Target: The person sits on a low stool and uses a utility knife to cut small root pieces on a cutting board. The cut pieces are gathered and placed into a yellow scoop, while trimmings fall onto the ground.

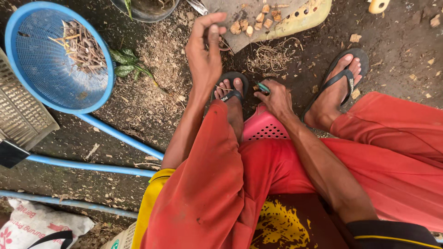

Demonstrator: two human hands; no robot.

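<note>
Seated low on a pink perforated stool [264,127], knees wide in red trousers [221,184], feet in black flip-flops [233,94] on dark soil.

Left hand [205,57] raised over the ground, fingers loosely curled, thumb and forefinger pinched together on something thin; too small to tell what, perhaps a bit of root. Right hand [276,99] lower, resting just beside the left foot, closed around a small tool with a green handle [263,87]; only the handle end visible, blade hidden.

Ahead of the left hand, a grey board [249,18] lying on a pale yellow perforated tray [314,16], with small tan chopped pieces [251,25] scattered on it. Near the board's lower edge, a tangle of dry thin roots [270,57] on the soil.

To the left, a round blue sieve basket [50,64] holding a small heap of brown twigs [80,44]. Beside its rim, a few green mottled leaves [124,62] on the ground. Blue pipes [92,163] running across the lower left, a white sack [32,226] in the corner.
</note>
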